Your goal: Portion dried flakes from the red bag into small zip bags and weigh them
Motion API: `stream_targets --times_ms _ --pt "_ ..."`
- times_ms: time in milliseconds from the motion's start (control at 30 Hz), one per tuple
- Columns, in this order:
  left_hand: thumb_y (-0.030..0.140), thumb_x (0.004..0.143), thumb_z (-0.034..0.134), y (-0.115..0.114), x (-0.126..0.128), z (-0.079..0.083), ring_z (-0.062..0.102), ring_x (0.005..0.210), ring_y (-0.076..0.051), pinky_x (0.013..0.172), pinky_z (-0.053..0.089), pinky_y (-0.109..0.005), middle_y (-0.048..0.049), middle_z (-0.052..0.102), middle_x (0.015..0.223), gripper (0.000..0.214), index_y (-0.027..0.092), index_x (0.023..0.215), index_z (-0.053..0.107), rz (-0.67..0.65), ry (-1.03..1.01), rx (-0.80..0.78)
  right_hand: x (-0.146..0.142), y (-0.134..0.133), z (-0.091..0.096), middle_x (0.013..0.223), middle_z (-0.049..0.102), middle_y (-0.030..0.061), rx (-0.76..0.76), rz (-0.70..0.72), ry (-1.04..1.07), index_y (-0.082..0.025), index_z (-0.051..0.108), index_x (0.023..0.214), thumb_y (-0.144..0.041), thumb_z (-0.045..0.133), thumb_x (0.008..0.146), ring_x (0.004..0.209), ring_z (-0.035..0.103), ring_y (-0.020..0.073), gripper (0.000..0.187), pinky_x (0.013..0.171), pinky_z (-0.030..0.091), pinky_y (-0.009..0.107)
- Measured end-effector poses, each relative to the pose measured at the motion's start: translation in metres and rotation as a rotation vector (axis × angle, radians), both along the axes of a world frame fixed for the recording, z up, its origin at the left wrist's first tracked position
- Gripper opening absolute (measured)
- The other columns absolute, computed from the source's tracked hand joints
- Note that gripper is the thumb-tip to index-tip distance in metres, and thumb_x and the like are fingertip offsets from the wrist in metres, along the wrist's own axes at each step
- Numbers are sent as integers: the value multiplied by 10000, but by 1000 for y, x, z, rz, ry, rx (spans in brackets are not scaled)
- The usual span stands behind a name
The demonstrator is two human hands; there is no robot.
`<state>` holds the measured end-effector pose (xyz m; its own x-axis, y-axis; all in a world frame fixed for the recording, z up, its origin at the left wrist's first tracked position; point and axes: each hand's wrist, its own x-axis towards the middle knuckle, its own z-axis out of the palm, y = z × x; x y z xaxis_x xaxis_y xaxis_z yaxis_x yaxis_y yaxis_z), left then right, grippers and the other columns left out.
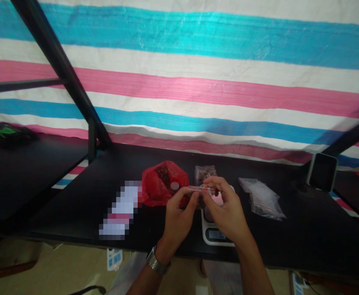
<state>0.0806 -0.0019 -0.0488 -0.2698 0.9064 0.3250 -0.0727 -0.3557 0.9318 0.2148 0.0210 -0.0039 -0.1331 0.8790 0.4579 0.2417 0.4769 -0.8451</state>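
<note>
Bag (200, 201) hung pinched between my left hand (178, 218) and right hand (228, 211), its mouth strip (198, 189) running crosswise between them, the scale (206, 234) nearer my right.

The scale (210, 226) looks like smooth white plastic. Near it, the held bag (199, 189) is thin, clear plastic. Left of the scale, the red bag (150, 189) is crinkled, lightly glossy plastic; right of it, the bag stack (264, 198) is slick, see-through film. Beneath it, the surface (302, 237) is matt. Behind it, the striped sheet (204, 92) looks like creased plastic.
</note>
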Motion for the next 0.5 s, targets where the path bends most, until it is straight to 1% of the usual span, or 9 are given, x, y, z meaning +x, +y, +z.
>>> stream_targets --times_ms 167,400,500 --pt "285 979 699 0 0 -2 775 866 -165 811 617 -232 -32 821 916 144 198 922 798 37 -31 -1 -1 -1 1 924 726 -16 11 51 -25 -266 684 1171 -218 656 937 845 628 163 240 800 478 301" --pt "251 970 711 -3 -1 -2 760 862 -155 822 600 -226 -25 812 910 104 203 918 787 65 54 69 -3 -3 2 839 665 -42 29 34 -16 -259 653 1047 -167 634 883 780 591 153 189 763 466 293" --pt "244 969 711 -4 -4 -2 757 859 -157 805 598 -226 -29 809 919 95 201 930 786 69 78 84 -4 -5 5 839 658 -41 38 55 -30 -257 663 1075 -156 624 883 788 586 152 220 765 473 285"
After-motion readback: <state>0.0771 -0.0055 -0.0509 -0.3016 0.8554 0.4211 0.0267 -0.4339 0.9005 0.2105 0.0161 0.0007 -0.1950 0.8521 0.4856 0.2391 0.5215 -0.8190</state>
